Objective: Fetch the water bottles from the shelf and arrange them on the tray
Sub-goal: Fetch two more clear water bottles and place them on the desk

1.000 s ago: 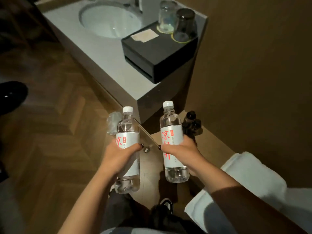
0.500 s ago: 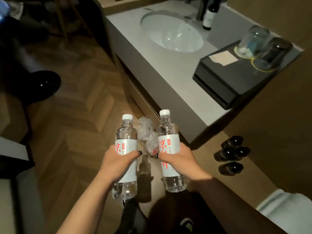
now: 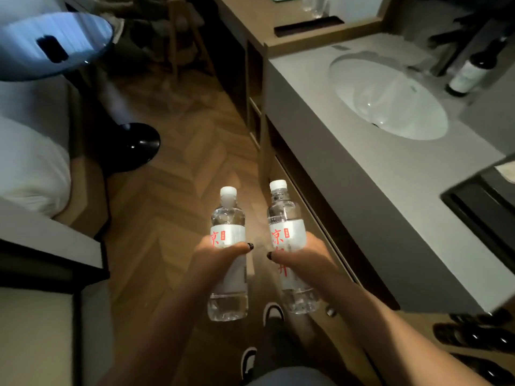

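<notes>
Bottles upright, side by side above the floor: my left hand [image 3: 216, 256] grips one bottle [image 3: 228, 254], my right hand [image 3: 302, 253] grips the other bottle [image 3: 289, 246]

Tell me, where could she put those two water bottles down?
The grey counter has a bare strip between the sink and the black tray. Behind the sink it is crowded by a dark bottle.

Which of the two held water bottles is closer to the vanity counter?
The bottle in the right hand: this right bottle is beside the vanity counter edge. The left bottle, gripped by the left hand, hangs over open wood floor.
</notes>
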### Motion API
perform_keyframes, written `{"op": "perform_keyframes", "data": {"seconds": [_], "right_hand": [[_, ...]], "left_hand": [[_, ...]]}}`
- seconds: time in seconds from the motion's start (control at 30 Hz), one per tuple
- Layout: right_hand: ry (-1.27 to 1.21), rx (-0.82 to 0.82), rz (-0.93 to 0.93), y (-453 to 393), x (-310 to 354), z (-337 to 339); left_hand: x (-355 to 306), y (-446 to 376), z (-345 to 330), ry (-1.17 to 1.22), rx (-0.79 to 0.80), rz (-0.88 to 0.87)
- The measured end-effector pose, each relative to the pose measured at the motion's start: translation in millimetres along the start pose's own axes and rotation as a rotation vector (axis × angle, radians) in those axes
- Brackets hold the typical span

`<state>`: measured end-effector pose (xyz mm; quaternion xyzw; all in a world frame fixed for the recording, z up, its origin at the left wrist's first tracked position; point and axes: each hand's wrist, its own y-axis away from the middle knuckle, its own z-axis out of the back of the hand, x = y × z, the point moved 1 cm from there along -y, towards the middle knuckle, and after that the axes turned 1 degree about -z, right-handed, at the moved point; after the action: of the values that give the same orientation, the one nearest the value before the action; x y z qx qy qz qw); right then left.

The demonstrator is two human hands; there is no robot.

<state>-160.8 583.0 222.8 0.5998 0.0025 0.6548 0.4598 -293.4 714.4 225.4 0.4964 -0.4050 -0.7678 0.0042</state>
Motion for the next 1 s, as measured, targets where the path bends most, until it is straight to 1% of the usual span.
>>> {"op": "perform_keyframes", "data": {"seconds": [0.1,0.23,0.33,0.4,0.5,0.67,0.8,0.9,1.0], "right_hand": [[0.105,0.043,0.047,-38.2,31.2,-8.6],[0.183,0.021,0.109,-103.0,74.0,-15.4],[0.162,0.077,0.121,-157.9,105.6,-20.2],[0.150,0.084,0.106,-192.4,125.7,-23.6],[0.124,0.095,0.086,-233.2,157.7,-27.1],[0.152,0.117,0.099,-287.6,211.1,-23.1],[0.101,0.117,0.078,-325.9,246.3,-20.3],[-0.023,0.120,-0.002,-357.5,273.7,-20.3],[-0.099,0.058,-0.058,-397.7,307.1,-20.5]], "left_hand": [[-19.8,-36.6,12.4,-0.011,0.012,0.003],[-52.4,-100.7,26.5,-0.041,0.033,0.018],[-83.1,-147.9,34.0,-0.087,-0.016,-0.003],[-105.0,-177.1,38.5,-0.114,-0.050,0.003],[-139.2,-214.3,42.7,-0.139,-0.053,0.000],[-188.0,-269.8,44.8,-0.138,-0.065,0.002],[-229.1,-310.8,50.0,-0.144,-0.052,-0.003],[-262.5,-341.3,54.9,-0.130,-0.024,-0.021],[-295.3,-380.3,60.9,-0.146,0.024,-0.030]]}}
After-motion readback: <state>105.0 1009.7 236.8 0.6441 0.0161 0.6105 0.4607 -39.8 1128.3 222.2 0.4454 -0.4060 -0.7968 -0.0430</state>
